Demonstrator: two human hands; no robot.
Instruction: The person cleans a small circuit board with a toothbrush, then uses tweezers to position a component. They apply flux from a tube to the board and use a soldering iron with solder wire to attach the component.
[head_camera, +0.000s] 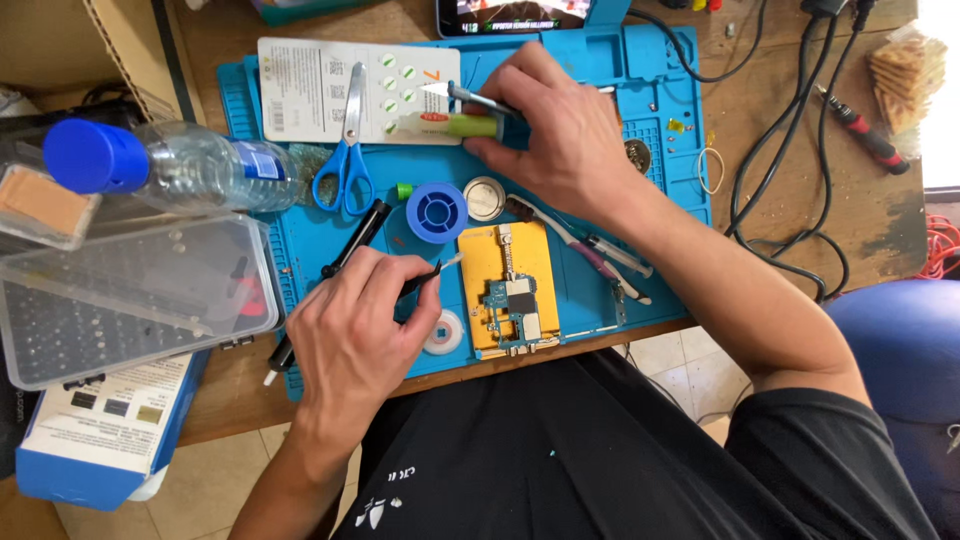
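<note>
The left hand (355, 325) has its grip clamped on black tweezers (425, 280), the tips just beside the circuit board (515, 305) in its yellow holder (480, 300) near the worktop's front edge. The right hand (560, 130) has its grip closed on a green tube (470, 126) and a thin metal tool (480, 100) toward the blue mat's (590, 290) far edge, beside the blue scissors (345, 165).

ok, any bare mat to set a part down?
Bare blue mat between the yellow board holder and the syringes; some more right of the right hand. Crowded around the scissors, blue spool and left hand.
</note>
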